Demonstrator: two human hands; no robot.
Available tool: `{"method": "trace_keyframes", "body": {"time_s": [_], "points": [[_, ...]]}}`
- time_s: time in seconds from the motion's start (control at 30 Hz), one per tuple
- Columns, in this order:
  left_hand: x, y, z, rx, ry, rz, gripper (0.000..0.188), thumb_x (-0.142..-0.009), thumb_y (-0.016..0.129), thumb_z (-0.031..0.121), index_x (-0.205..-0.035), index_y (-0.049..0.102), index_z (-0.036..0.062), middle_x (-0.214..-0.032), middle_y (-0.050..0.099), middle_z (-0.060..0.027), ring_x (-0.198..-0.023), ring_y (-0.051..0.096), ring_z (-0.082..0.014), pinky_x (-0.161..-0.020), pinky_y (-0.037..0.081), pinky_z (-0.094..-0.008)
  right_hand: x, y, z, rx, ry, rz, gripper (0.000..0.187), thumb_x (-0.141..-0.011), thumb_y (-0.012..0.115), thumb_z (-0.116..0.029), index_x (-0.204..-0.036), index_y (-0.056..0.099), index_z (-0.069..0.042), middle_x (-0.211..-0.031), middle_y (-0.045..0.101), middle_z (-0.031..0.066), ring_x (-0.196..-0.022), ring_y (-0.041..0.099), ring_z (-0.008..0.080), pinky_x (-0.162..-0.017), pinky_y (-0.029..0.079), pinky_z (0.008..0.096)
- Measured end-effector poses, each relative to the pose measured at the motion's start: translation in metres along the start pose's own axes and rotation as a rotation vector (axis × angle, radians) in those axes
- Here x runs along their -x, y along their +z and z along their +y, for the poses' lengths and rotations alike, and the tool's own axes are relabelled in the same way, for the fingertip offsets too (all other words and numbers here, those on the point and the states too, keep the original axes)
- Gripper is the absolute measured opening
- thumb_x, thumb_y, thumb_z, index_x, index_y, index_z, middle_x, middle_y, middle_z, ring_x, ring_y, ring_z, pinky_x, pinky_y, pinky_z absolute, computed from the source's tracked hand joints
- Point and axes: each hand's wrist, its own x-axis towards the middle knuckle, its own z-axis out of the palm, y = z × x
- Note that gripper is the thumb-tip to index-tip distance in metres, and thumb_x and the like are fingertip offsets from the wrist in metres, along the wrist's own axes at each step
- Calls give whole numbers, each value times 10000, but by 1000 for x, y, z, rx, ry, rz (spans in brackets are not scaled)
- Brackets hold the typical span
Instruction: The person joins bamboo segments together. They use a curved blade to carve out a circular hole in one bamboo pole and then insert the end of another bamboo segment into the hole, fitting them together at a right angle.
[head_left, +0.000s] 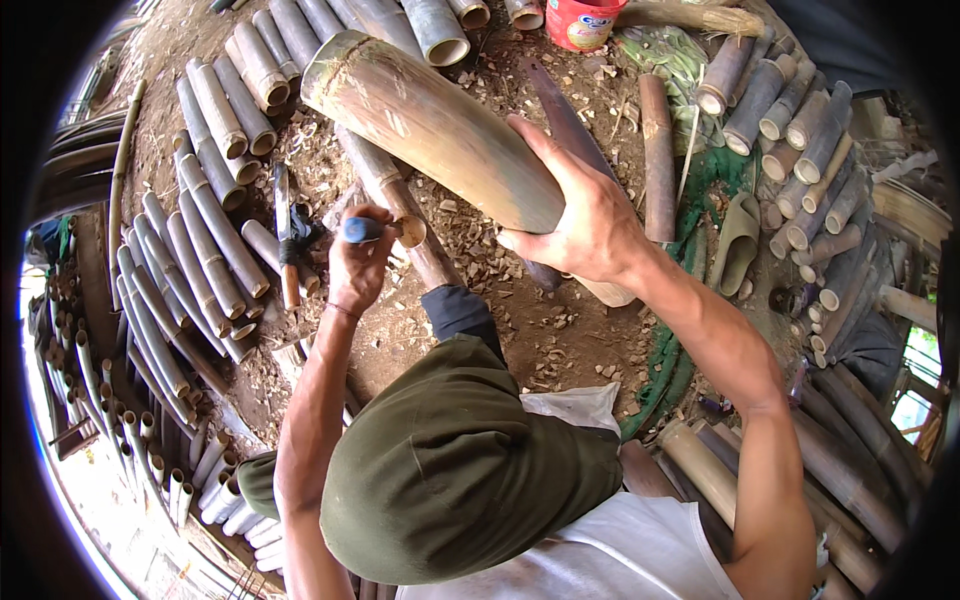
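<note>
My right hand [595,220] grips the near end of a thick bamboo section [430,130], thumb below and fingers over the top. The section slants up to the left above the ground, its surface patchy tan and grey. My left hand [358,265] is closed around a tool handle with a blue rounded end [362,230]; the rest of that tool is hidden. Beneath the section, a thinner bamboo pole [425,250] slants toward dark cloth [460,312]. Left of my left hand lies a knife [290,235] with a wooden handle and black wrapping.
Wood chips litter the brown dirt floor [400,345]. Cut bamboo tubes [205,265] lie in rows at left, with more stacked [800,130] at right. A red bucket [580,22] stands at the top. Green netting [665,370] and a sandal [737,243] lie at right. Olive cloth [450,460] fills the near middle.
</note>
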Motion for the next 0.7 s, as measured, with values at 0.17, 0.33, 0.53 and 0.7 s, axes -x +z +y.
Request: {"method": "trace_keyframes", "body": {"time_s": [0.17, 0.33, 0.53, 0.7], "points": [[-8, -3, 31, -326, -10, -139, 239, -893, 687, 67, -1096, 562, 54, -997, 678, -121, -921, 680, -212, -787, 551, -338, 2, 7, 15, 30, -101, 60, 1002, -699, 825, -261, -1522, 291, -61, -1284, 569, 264, -1136, 622, 372, -967, 525, 429], [-5, 5, 40, -504, 155, -170, 255, -861, 733, 63, -1077, 597, 62, -973, 700, -83, -879, 690, -194, -781, 547, -311, 2, -2, 16, -46, -73, 74, 1008, -686, 850, -240, -1506, 306, -24, -1359, 531, 243, -1225, 564, 328, -1045, 452, 403], [-10, 5, 44, -459, 64, -189, 274, -842, 755, 114, -1061, 596, 69, -995, 667, -113, -904, 679, -294, -792, 554, -372, 2, -8, 25, -171, -12, 68, 1023, -703, 872, -226, -1489, 285, 63, -1447, 458, 194, -1343, 447, 242, -1137, 339, 358], [-7, 9, 55, -525, 372, -257, 341, -810, 797, 97, -1087, 599, 72, -1008, 678, -104, -919, 686, -221, -775, 554, -338, 0, 0, 36, -230, -15, 125, 967, -699, 857, -246, -1472, 337, 12, -1378, 524, 208, -1270, 524, 280, -1088, 403, 377]]}}
